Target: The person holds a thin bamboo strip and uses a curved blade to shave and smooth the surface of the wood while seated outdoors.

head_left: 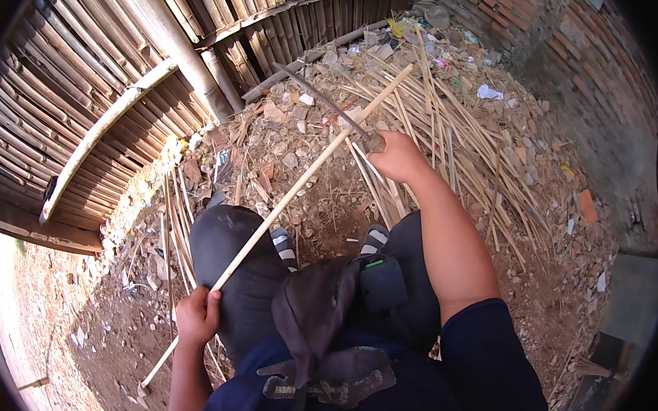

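1. The left hand [197,317] is wrapped in a closed fist around the lower part of a long pale bamboo stick [297,183], near the person's left knee.
2. The stick runs slantwise from the ground at the lower left, across the lap, up to its far tip over the heap of split bamboo strips [445,130] ahead.
3. The right hand [398,157] is clenched around the handle of a long dark blade [322,94], which points up and left; the blade meets the stick close to the right hand.
4. The stick looks light, stiff and dry, with a smooth rounded skin that could slide in the palm. Being so long, it likely flexes and wobbles at the free end, so a grip low on the shaft with the thigh as support seems the steadiest hold.
5. Split edges of bamboo tend to be sharp and splintery; fingers are safer on the round skin than on a cut face.
6. The ground is littered with stones and chaff, with a bamboo fence [110,83] to the left and a brick wall [576,55] to the right.
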Demonstrator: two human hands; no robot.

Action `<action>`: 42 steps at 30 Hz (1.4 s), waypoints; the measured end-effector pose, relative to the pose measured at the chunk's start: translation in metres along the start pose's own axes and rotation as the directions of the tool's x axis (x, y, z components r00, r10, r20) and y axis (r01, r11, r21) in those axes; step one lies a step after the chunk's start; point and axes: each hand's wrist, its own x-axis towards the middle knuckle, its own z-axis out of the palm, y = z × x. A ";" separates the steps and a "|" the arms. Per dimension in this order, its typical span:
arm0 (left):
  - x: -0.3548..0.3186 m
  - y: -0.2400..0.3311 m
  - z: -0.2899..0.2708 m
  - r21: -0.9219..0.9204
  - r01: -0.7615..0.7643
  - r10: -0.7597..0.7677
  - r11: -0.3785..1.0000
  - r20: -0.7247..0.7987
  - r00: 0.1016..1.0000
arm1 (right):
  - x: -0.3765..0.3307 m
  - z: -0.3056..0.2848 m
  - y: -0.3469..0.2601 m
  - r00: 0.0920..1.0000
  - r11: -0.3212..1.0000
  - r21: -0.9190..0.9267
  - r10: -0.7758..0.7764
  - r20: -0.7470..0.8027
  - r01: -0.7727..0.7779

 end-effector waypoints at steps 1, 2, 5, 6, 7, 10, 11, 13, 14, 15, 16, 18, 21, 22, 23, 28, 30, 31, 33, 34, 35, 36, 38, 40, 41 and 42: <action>-0.001 -0.002 0.002 -0.004 0.004 -0.004 1.000 -0.006 1.000 | -0.010 0.000 -0.019 1.000 1.000 -0.001 0.006 0.010 -0.006; -0.001 -0.004 0.003 -0.005 -0.011 0.011 1.000 -0.014 1.000 | -0.019 -0.003 -0.039 0.982 0.992 -0.094 -0.072 0.175 0.090; -0.004 -0.012 0.004 -0.032 -0.015 0.014 0.999 -0.010 1.000 | -0.028 0.003 -0.043 0.914 0.954 -0.102 -0.235 0.332 0.283; -0.004 -0.011 0.003 -0.054 -0.008 0.008 0.999 -0.006 1.000 | -0.027 0.004 -0.038 0.893 0.934 -0.047 -0.321 0.316 0.353; -0.004 -0.009 0.003 -0.047 -0.011 0.011 0.999 -0.006 1.000 | -0.023 0.002 -0.028 0.893 0.935 -0.042 -0.324 0.312 0.353; -0.003 0.000 0.003 -0.081 0.015 -0.019 0.997 -0.044 0.999 | -0.003 -0.017 -0.007 0.980 0.989 0.133 -0.083 0.181 0.060; -0.002 0.000 0.004 -0.086 0.014 -0.018 0.996 -0.042 0.999 | -0.003 -0.016 -0.005 0.980 0.990 0.128 -0.080 0.181 0.057; 0.002 -0.001 0.003 -0.057 0.035 -0.035 0.998 0.007 0.999 | -0.003 -0.014 0.000 0.999 0.995 0.097 -0.023 0.042 0.019; 0.003 0.002 0.002 -0.047 0.045 -0.044 0.998 0.020 0.999 | -0.006 -0.012 -0.005 0.996 0.998 0.066 -0.030 0.084 0.024; 0.003 0.002 0.002 -0.043 0.045 -0.044 0.998 0.022 0.999 | -0.010 -0.007 -0.012 0.996 0.997 0.069 -0.028 0.084 0.022; 0.001 0.000 0.003 -0.028 0.043 -0.043 0.999 0.015 0.999 | -0.016 -0.001 -0.019 0.989 0.996 -0.023 -0.088 0.119 0.092; -0.001 -0.001 0.002 -0.006 0.034 -0.034 0.999 0.010 0.999 | -0.022 0.000 -0.040 0.947 0.966 -0.170 -0.141 0.289 0.195; -0.003 0.001 0.001 0.019 0.010 -0.009 1.000 -0.019 1.000 | -0.030 0.005 -0.048 0.935 0.937 -0.218 -0.204 0.291 0.273; -0.002 0.002 0.001 0.006 0.006 -0.006 1.000 -0.026 1.000 | -0.022 0.010 -0.038 0.929 0.944 -0.150 -0.247 0.277 0.295; -0.001 0.004 0.001 -0.009 0.003 -0.003 1.000 -0.029 1.000 | -0.015 0.013 -0.028 0.928 0.944 -0.144 -0.248 0.279 0.295; 0.004 0.010 0.000 0.025 -0.007 0.008 1.000 -0.036 0.999 | -0.008 -0.005 -0.026 0.990 0.990 -0.100 -0.086 0.115 0.098; 0.002 0.005 0.001 0.066 -0.026 0.028 0.997 -0.034 0.999 | -0.017 -0.005 -0.034 0.995 0.990 -0.103 -0.093 0.047 0.097; -0.001 0.005 0.001 0.069 -0.029 0.031 0.997 -0.032 0.999 | -0.021 -0.006 -0.040 0.985 0.986 -0.109 -0.114 0.128 0.128; -0.006 0.004 0.001 0.100 -0.021 0.025 0.995 -0.036 0.999 | -0.027 -0.003 -0.042 0.970 0.983 -0.111 -0.124 0.211 0.150; -0.006 0.004 0.001 0.102 -0.021 0.024 0.995 -0.031 0.999 | -0.029 0.000 -0.041 0.958 0.961 -0.181 -0.162 0.239 0.207; -0.005 0.007 0.001 0.105 -0.030 0.034 0.994 -0.037 0.999 | -0.031 0.000 -0.041 0.943 0.930 -0.251 -0.199 0.268 0.267; -0.006 0.009 0.000 0.108 -0.037 0.042 0.994 -0.045 0.998 | -0.022 0.000 -0.034 0.924 0.944 -0.229 -0.146 0.355 0.237; -0.001 0.016 -0.004 0.111 -0.013 0.014 0.994 -0.007 1.000 | -0.012 0.000 -0.020 0.952 0.967 -0.195 -0.104 0.287 0.164; 0.002 0.019 -0.005 0.111 0.005 -0.008 0.994 0.027 1.000 | -0.002 0.000 -0.011 0.983 0.990 -0.136 -0.020 0.181 0.045; 0.001 0.018 -0.004 0.116 -0.005 0.004 0.993 0.010 1.000 | -0.002 0.000 -0.014 0.983 0.989 -0.137 -0.022 0.182 0.047; 0.001 0.018 -0.004 0.121 -0.016 0.017 0.992 -0.006 1.000 | -0.004 0.002 -0.018 0.983 0.989 -0.134 -0.039 0.179 0.063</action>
